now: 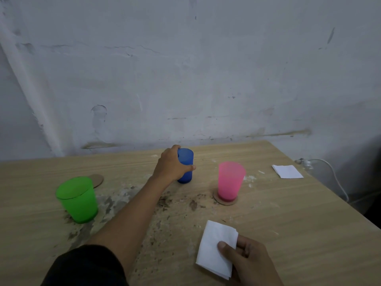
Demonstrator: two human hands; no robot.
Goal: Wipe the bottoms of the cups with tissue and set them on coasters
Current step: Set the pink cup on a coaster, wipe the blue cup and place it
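the left hand (172, 165) wraps its fingers round the blue cup (186, 166) at the table's (288, 213) far middle, while the right hand (247, 259) pinches a folded tissue (214, 246) near the front edge. the cup looks light, stiff, smooth plastic, best held mid-wall; whether anything is in it cannot be told. the pink cup (230, 180) stands on a coaster (218, 199).

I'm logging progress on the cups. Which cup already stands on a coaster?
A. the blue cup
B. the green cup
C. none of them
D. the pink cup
D: the pink cup stands upright on a round brown coaster, while the green cup stands on the bare table and the left hand grips the blue cup.
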